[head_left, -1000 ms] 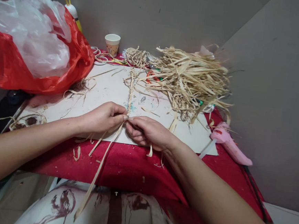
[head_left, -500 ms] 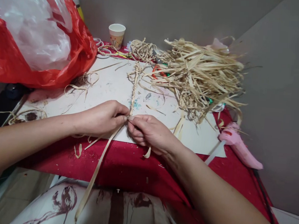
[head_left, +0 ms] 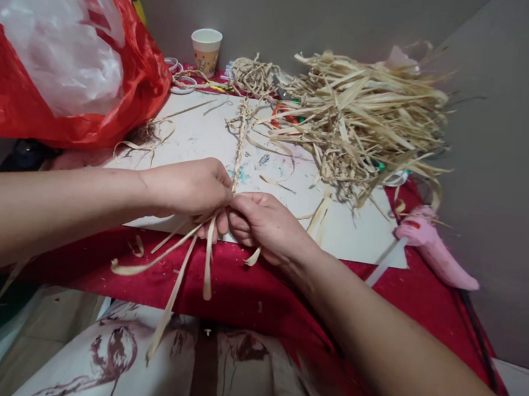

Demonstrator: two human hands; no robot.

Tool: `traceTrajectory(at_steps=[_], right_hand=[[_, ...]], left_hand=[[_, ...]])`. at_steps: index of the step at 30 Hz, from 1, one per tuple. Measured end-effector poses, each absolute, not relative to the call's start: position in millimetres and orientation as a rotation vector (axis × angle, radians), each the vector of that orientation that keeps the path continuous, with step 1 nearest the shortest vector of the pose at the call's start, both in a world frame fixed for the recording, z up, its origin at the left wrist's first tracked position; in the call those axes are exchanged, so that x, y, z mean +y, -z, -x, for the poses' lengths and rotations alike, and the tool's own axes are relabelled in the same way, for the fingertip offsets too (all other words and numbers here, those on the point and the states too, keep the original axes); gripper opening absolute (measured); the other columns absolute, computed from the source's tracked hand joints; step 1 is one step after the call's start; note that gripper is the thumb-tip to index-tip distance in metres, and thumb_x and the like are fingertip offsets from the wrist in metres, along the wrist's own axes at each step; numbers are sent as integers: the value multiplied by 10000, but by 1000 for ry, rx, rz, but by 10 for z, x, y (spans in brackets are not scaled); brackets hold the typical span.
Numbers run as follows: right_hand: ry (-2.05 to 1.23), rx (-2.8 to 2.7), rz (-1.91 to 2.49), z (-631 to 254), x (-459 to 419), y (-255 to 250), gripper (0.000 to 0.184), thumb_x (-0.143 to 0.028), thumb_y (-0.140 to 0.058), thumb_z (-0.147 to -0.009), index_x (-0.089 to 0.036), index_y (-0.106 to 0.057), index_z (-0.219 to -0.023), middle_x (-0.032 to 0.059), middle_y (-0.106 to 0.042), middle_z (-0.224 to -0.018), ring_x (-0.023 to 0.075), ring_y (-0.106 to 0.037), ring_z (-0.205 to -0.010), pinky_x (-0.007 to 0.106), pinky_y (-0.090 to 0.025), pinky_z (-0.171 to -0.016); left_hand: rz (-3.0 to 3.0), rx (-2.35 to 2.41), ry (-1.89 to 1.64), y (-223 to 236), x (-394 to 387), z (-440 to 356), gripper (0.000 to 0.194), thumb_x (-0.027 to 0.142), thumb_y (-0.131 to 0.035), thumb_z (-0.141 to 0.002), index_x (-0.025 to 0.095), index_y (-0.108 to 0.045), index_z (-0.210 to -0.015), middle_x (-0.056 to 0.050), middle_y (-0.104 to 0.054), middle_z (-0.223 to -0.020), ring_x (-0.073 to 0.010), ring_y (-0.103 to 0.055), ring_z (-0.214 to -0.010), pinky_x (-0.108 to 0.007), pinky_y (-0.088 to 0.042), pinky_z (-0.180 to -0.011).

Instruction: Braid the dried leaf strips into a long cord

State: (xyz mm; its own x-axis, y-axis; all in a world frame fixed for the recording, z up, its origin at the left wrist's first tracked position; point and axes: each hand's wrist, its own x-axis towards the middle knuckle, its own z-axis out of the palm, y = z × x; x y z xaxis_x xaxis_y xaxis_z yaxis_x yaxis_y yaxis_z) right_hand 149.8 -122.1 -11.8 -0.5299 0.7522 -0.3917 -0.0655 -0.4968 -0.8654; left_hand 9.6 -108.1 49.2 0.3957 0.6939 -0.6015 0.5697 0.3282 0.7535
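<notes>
Plaited fibre cord: long axis toward white sheet's far edge; near end pinched by right hand, left hand adjoining, its grip hidden.

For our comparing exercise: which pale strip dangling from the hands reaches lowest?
The strip whose tip hangs over the patterned cloth; the other dangling strips end higher, against the red cloth.

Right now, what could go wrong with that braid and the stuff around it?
The braid might loosen if the left hand or right hand slips at its lower end. A long loose strip hangs past the edge of the red cloth and could snag. The paper cup stands beside twisted cord; a tug might tip it.
</notes>
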Motion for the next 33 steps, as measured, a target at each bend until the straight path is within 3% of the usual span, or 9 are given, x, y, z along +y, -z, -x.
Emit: traceTrajectory(at_steps=[5,12,20,25,29,33], right_hand=[[-2155,-1054,996,-1517,-1224,125,370,-256,-486,-810,-157,-390,-466,-42,-367,-402,19,-191,-334,170,-85,-335],[-2125,-1038,1005,-1496,-1269,133,355,-263,-517,-778,-175,-336,-486,-75,-297,-401,19,-189,-340,172,-90,-343],[-2072,-1081,1060,-1491,-1277,134,310,-200,-526,-724,-185,-320,-493,-87,-281,-386,19,-191,-336,165,-117,-340],[-2137,-1086,997,-1523,-1248,153,205,-242,-550,-765,-157,-476,-595,-97,-275,-404,23,-158,-355,160,-103,-349],[-2189,-1094,968,-1540,-1226,151,156,-268,-559,-791,-132,-570,-717,-104,-257,-426,24,-135,-371,156,-85,-355],[-2234,-1104,950,-1542,-1210,148,197,-320,-573,-808,-132,-576,-747,-113,-226,-435,25,-107,-378,152,-79,-353]], left_hand=[[-1412,1312,-105,-478,-1168,-99,155,143,-503,-691,135,-656,-715,-36,-619,-547,-136,-534,-448,-230,-360,-479],[-1615,1342,-253,-366,-1271,-101,104,103,-510,-694,150,-582,-635,-12,-602,-532,-115,-513,-477,-206,-348,-483],[-1785,1413,-239,-328,-1370,-144,96,128,-495,-738,131,-589,-751,-23,-629,-648,-110,-516,-542,-204,-339,-490],[-1571,1280,-185,-447,-1474,50,162,217,-518,-761,145,-601,-880,-3,-622,-595,-113,-526,-462,-202,-331,-440],[-1592,1355,-207,-557,-1402,292,198,277,-537,-756,149,-654,-852,10,-591,-512,-108,-499,-420,-204,-323,-438],[-1746,1490,-561,-493,-1254,315,213,231,-575,-705,150,-666,-881,-12,-668,-735,-126,-571,-642,-198,-399,-589]])
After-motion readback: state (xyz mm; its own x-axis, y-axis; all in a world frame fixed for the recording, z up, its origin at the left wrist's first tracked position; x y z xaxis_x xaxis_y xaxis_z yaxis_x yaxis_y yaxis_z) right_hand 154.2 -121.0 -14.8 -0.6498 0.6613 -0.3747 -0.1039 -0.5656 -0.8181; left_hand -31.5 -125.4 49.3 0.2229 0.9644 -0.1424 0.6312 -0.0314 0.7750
